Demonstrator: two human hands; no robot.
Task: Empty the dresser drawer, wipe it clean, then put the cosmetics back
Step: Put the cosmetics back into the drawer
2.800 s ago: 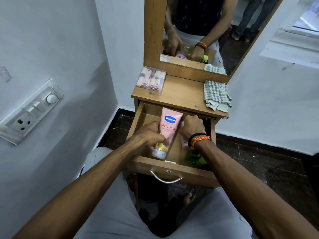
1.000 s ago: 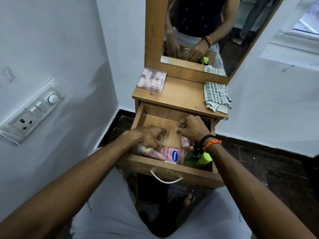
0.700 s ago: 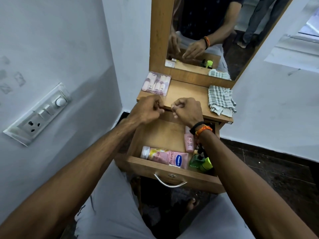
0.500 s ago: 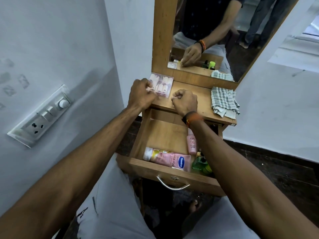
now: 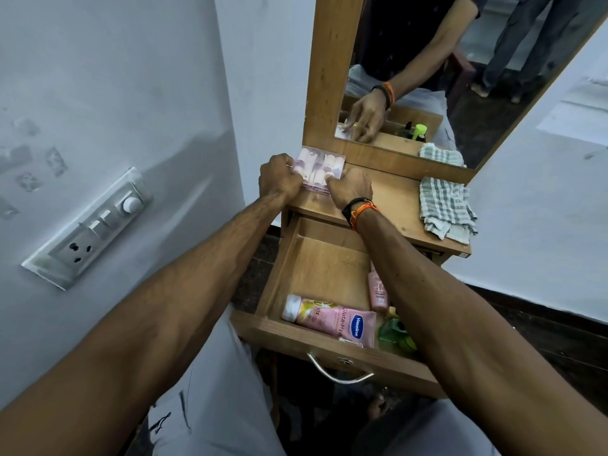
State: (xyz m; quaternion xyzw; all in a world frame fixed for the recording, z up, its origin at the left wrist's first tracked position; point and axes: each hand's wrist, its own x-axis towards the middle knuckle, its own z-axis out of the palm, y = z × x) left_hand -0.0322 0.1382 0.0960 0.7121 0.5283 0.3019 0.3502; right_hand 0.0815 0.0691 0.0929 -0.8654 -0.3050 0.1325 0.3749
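Right now both of your hands are on the clear plastic case point(image 5: 320, 169) of small cosmetics that sits at the back left corner of the dresser top point(image 5: 394, 205), just above the centre of the frame. Your left hand point(image 5: 279, 179) grips the case's left edge with curled fingers, and your right hand point(image 5: 350, 187) pinches its near right corner, thumb up on the lid. The case leans against the base of the mirror point(image 5: 427, 77); whether it has left the wood you cannot tell.

Below your wrists, the drawer point(image 5: 316, 268) stands pulled out in the lower middle of the frame, its back half bare wood. Along its front wall lies the pink Vaseline tube point(image 5: 332, 319), on its side with the white cap pointing left. Just right of it, a smaller pink tube point(image 5: 377, 291) lies lengthwise along the right wall, and a green bottle point(image 5: 394, 334) sits in the front right corner, partly hidden by your right forearm.

The checked cloth point(image 5: 445, 205) lies crumpled on the right end of the dresser top, well apart from the case. A switch panel point(image 5: 88, 228) is on the wall at left.
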